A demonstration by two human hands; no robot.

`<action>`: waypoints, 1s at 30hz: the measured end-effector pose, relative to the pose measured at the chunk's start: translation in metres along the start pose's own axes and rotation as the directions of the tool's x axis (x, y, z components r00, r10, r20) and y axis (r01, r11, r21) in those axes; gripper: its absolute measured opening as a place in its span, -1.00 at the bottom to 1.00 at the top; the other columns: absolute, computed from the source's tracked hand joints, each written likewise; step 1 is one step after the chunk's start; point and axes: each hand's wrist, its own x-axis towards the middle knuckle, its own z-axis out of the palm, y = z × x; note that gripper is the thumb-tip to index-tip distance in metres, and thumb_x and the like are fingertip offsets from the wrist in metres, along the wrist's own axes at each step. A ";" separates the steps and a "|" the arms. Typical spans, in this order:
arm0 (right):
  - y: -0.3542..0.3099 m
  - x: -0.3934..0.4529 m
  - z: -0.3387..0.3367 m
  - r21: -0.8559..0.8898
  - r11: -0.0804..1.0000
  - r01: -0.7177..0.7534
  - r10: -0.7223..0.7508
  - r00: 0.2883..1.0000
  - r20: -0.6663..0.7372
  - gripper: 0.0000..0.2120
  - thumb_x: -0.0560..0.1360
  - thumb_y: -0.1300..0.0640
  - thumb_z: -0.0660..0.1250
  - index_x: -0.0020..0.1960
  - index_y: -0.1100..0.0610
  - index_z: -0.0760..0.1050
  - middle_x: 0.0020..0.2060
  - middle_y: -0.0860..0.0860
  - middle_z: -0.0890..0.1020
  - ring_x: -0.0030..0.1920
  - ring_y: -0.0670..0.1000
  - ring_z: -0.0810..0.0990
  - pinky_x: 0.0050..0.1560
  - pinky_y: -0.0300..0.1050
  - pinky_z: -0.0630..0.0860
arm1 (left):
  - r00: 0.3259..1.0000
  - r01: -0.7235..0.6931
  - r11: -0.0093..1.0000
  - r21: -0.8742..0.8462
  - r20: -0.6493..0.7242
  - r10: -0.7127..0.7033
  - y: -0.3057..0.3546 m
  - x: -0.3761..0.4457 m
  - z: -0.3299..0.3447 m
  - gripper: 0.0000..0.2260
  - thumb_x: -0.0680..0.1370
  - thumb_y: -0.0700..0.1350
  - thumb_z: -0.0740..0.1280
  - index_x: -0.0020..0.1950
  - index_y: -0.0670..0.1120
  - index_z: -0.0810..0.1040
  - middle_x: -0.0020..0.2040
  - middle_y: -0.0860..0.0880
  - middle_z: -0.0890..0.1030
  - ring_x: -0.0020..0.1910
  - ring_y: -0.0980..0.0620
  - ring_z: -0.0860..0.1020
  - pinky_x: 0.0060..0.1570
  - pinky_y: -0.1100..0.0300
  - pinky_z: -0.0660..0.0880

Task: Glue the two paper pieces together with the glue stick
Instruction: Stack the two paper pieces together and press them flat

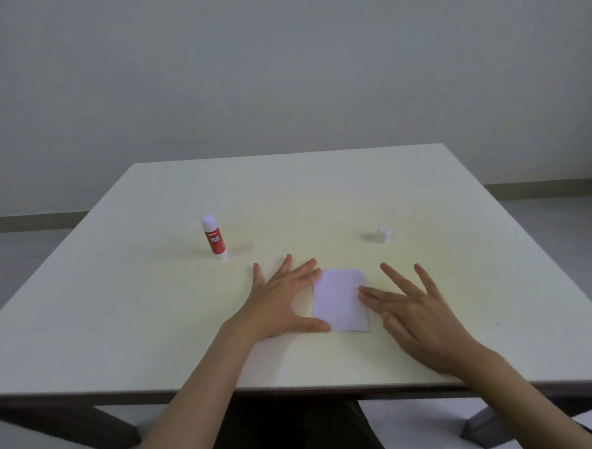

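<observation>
A white paper rectangle [339, 301] lies flat near the table's front middle; a thin edge of a second piece shows along its left and bottom sides. My left hand [281, 300] lies spread flat, its fingertips and thumb touching the paper's left edge. My right hand [412, 307] is spread flat too, with two fingertips resting on the paper's right edge. A red and white glue stick [214, 237] stands upright, uncapped, at the left, apart from both hands. Its white cap [383, 235] sits at the right.
The white table [121, 319] has its front edge just below my wrists and its far edge near a grey wall. Dark table legs show under the front corners. A dark cable lies at the bottom right.
</observation>
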 end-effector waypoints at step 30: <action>-0.018 0.033 0.011 -0.014 0.986 0.167 -0.168 0.984 -0.060 -0.47 0.50 0.02 -0.12 0.40 -0.13 0.33 0.39 -0.27 0.38 0.53 -0.04 -0.11 0.44 0.08 -0.41 | 0.998 0.057 0.992 0.117 0.013 -0.059 0.007 -0.005 -0.003 -0.06 0.29 0.47 0.21 0.54 0.10 -0.03 0.54 0.28 -0.10 0.54 0.11 -0.20 0.35 -0.35 -0.32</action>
